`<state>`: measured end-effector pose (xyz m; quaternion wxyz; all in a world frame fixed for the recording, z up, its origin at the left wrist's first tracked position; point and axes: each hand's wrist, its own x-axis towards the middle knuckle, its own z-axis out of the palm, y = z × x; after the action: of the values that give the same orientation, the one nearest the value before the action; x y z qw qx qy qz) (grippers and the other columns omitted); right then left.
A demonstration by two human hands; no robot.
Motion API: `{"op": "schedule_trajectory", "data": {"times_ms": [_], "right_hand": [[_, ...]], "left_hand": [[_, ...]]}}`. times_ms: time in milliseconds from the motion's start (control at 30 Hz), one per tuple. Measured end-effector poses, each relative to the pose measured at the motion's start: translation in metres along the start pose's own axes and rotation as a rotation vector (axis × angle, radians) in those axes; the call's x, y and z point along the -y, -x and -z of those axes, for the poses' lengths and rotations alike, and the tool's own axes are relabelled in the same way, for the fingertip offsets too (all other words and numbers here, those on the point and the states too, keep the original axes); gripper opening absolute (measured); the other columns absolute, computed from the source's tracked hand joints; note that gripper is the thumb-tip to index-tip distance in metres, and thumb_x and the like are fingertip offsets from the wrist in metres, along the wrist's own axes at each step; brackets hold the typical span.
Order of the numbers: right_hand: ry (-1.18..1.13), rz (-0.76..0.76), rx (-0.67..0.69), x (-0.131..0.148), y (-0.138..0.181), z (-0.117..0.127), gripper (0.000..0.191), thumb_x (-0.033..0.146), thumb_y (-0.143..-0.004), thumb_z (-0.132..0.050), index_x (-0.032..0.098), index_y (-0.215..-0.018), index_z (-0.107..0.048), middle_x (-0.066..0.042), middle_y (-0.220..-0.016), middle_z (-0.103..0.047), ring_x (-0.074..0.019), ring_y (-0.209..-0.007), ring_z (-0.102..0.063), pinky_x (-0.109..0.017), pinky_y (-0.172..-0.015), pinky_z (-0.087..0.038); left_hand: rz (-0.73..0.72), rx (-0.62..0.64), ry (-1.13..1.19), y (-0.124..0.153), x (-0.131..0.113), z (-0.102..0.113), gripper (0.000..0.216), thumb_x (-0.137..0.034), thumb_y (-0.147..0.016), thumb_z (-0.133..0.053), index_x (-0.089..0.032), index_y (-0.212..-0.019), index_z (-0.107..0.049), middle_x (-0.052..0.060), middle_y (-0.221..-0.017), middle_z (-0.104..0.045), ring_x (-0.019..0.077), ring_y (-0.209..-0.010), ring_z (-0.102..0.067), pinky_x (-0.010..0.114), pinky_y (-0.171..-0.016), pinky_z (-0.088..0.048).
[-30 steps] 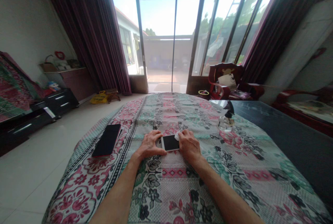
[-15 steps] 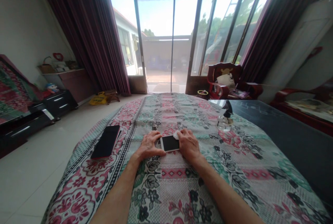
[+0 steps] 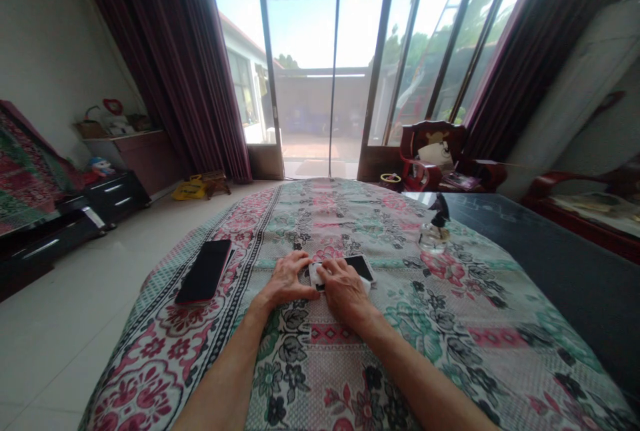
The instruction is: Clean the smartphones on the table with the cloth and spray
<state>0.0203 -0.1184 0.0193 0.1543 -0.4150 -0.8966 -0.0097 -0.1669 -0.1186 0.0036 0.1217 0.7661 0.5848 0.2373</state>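
One white-framed smartphone (image 3: 359,265) flat on the floral tablecloth (image 3: 325,371), mid-table. Left hand (image 3: 287,279) spread, fingertips pinning its left end, probably against sliding. Right hand (image 3: 343,288) palm-down across the screen, fingers curled; anything beneath hidden. Red-cased black phone (image 3: 205,271) well left, glass spray bottle (image 3: 434,236) right.

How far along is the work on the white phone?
Done: nothing confirmable; the visible screen end looks dark and plain. In hand: left hand grips the white phone at one end, right hand lies across its screen. Left: the dark phone lies untouched on the cloth; the spray bottle stands apart.
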Motion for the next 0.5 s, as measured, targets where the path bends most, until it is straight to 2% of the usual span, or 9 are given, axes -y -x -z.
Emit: {"op": "schedule_trajectory", "data": {"times_ms": [67,167,333,500], "right_hand": [[-0.013,-0.023,-0.014,-0.003,0.001,0.002,0.025,0.02,-0.088,-0.047,0.023,-0.108,-0.062,-0.006,-0.112,-0.059,-0.0212,-0.101,-0.047,-0.03,-0.085,-0.034],[0.017,-0.187,-0.064,-0.022,0.002,0.005,0.023,0.016,-0.087,-0.046,0.021,-0.099,-0.065,-0.007,-0.106,-0.06,-0.0203,-0.098,-0.049,-0.028,-0.086,-0.035],[0.006,-0.412,-0.171,-0.061,0.007,0.005,0.025,0.015,-0.086,-0.047,0.02,-0.1,-0.067,-0.006,-0.101,-0.062,-0.0194,-0.098,-0.052,-0.024,-0.085,-0.037],[-0.111,-0.537,-0.185,-0.078,0.007,0.004,0.028,0.016,-0.086,-0.046,0.019,-0.103,-0.069,-0.008,-0.099,-0.065,-0.0175,-0.089,-0.058,-0.024,-0.08,-0.04]], "left_hand": [[-0.002,0.001,-0.003,0.001,-0.004,0.001,0.071,-0.041,-0.055,-0.08,-0.021,-0.12,-0.061,0.01,-0.133,-0.053,0.0309,-0.126,-0.045,0.043,-0.105,-0.034],[-0.039,0.012,0.005,0.002,-0.011,-0.001,0.08,-0.042,-0.056,-0.081,-0.018,-0.128,-0.055,0.012,-0.136,-0.051,0.0318,-0.127,-0.044,0.044,-0.105,-0.034],[-0.106,-0.01,0.043,-0.001,-0.02,-0.008,0.069,-0.036,-0.061,-0.077,-0.017,-0.124,-0.057,0.012,-0.13,-0.057,0.0281,-0.12,-0.052,0.039,-0.104,-0.038],[-0.08,-0.042,0.099,0.0,-0.024,-0.002,0.068,-0.028,-0.06,-0.075,-0.016,-0.125,-0.058,0.012,-0.126,-0.061,0.0284,-0.117,-0.053,0.04,-0.103,-0.04]]}}
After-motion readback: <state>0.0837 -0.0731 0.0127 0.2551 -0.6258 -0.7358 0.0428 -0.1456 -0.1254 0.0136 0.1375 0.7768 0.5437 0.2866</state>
